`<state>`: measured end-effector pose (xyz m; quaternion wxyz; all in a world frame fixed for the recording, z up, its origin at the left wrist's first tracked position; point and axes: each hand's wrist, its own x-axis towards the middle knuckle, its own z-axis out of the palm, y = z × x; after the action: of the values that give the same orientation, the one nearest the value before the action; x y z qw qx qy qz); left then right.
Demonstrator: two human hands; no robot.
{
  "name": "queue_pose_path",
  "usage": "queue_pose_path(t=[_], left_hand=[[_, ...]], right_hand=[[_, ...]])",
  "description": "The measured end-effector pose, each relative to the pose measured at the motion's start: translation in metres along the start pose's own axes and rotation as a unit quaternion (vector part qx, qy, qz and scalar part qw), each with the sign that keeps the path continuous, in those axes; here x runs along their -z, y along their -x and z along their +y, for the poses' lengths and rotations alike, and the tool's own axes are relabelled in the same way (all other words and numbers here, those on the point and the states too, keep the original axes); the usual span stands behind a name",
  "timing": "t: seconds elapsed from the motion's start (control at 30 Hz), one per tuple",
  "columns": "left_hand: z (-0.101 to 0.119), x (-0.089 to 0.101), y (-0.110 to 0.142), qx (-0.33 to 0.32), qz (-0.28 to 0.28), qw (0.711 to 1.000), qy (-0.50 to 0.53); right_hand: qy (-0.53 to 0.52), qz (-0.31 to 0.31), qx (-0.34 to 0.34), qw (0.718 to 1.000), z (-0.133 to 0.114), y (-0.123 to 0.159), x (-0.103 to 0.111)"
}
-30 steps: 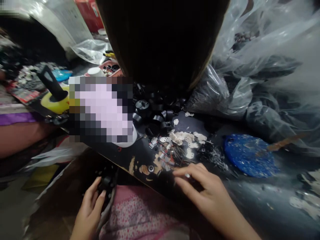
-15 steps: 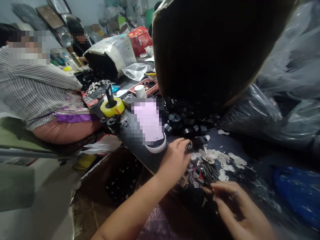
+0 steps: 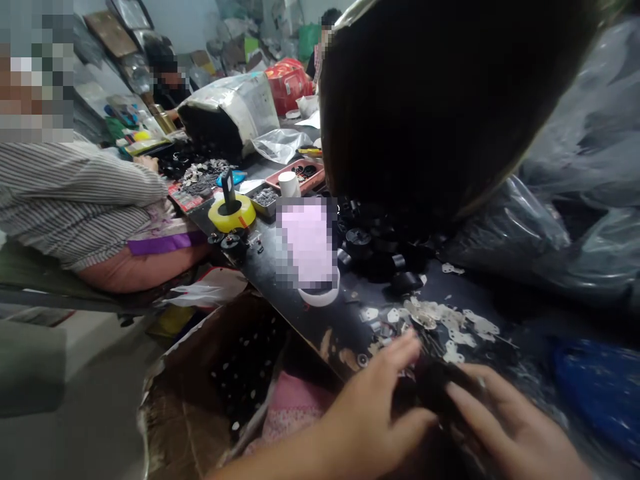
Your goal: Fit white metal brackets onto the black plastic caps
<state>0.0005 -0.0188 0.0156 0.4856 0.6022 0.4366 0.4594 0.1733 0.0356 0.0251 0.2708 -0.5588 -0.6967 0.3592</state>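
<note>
One left hand, one right hand, grip around blurred dark part, lobed pale plates

Colour identification: black flat tabletop.
Left edge: yellow ring-shaped tape roll, orange-red mark. Inward: off-white flat perforated plates, blue flat rounded piece. Beyond left edge: grey-and-white striped fabric shirt.

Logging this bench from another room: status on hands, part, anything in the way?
Left hand and right hand close together over bench. Dark part between them, blurred, grip unclear. Scattered pale plates just beyond.
</note>
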Motion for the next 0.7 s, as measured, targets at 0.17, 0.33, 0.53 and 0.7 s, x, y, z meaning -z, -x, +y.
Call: queue_pose_path(t=[0.17,0.33,0.53,0.7], left_hand=[[-0.004,-0.012,0.008,0.171,0.081,0.943,0.272],[-0.018,0.006,0.018,0.188,0.221,0.901,0.322],[-0.022,0.036,0.010,0.141,0.368,0.905,0.160],[-0.023,0.040,-0.019,0.114,0.316,0.930,0.151]], right_hand=[[0.005,-0.024,-0.018,1.000,-0.009,0.008,-0.007],[0.093,-0.137,0.026,0.986,-0.003,0.017,-0.015],[0.241,-0.123,0.059,0.961,-0.003,0.001,-0.016],[0.256,-0.125,0.067,0.956,-0.020,-0.017,-0.018]])
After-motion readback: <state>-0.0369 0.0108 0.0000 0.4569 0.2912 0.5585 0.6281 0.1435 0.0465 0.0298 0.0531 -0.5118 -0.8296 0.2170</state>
